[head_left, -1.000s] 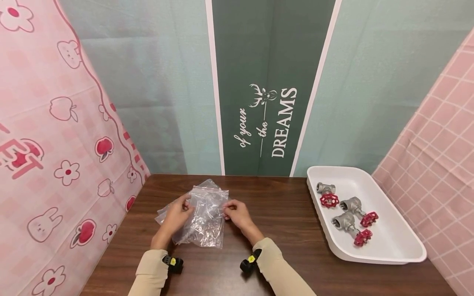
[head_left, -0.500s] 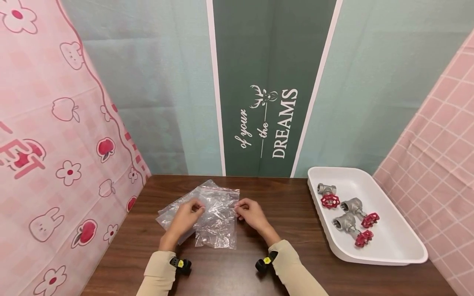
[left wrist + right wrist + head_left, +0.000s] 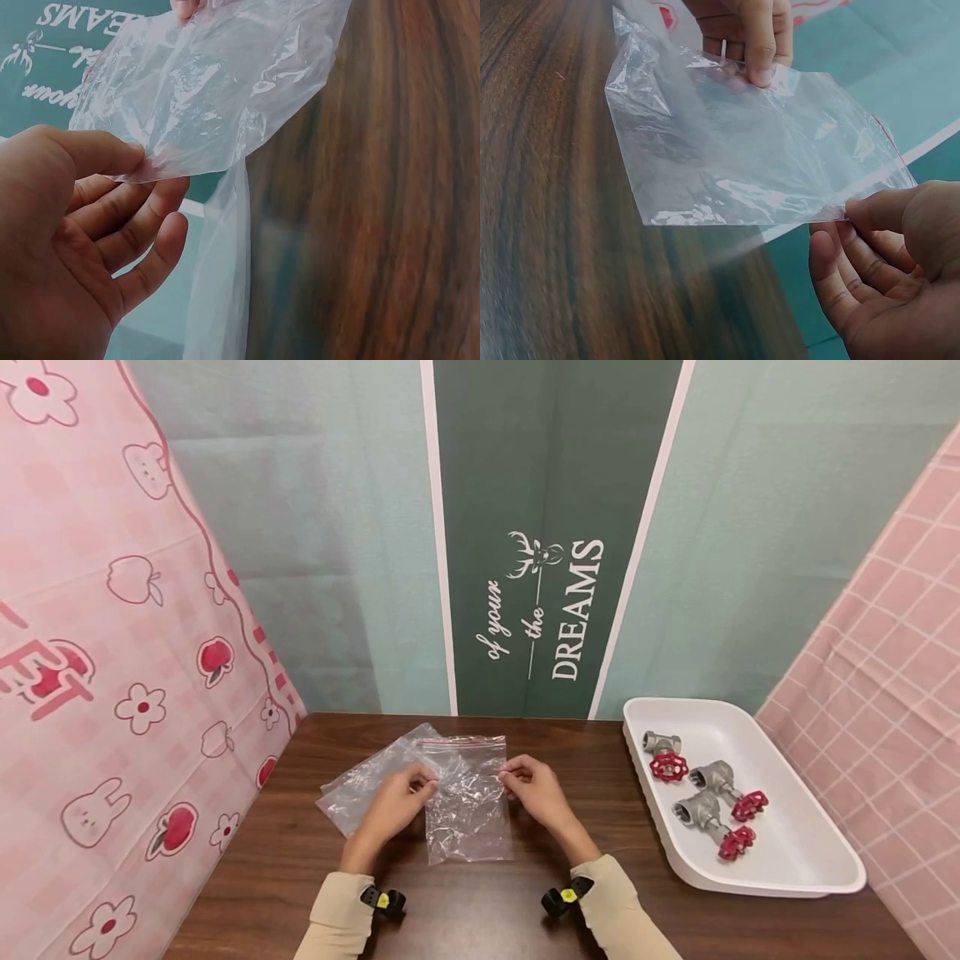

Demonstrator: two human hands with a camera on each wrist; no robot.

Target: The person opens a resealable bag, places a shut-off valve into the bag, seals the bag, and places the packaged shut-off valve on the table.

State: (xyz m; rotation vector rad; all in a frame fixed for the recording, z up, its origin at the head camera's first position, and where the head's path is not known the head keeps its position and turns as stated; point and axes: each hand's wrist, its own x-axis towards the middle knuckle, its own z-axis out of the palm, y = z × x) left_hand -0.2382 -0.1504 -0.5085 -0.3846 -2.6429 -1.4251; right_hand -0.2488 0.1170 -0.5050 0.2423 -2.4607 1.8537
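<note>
A clear zip-lock bag [image 3: 468,810] with a red line along its top hangs between both hands, its zip end away from the person. My left hand [image 3: 401,797] pinches its left edge between thumb and fingers, as the left wrist view shows on the bag [image 3: 202,97]. The right hand [image 3: 536,789] pinches the opposite edge; in the right wrist view its thumb presses on the bag [image 3: 727,157] near the zip end. The bag looks flat, with nothing inside. More clear bags [image 3: 348,793] lie on the table to the left, partly hidden by the left hand.
At the right stands a white tray [image 3: 810,843] holding three metal valves with red handwheels, one of them a valve [image 3: 701,810] near its left wall. The wooden table [image 3: 585,760] runs back to a green printed curtain [image 3: 555,460].
Both hands have moved right with the zip-lock bag, drawing it off the other bags, which now show more on the left. The tray and valves stay put.
</note>
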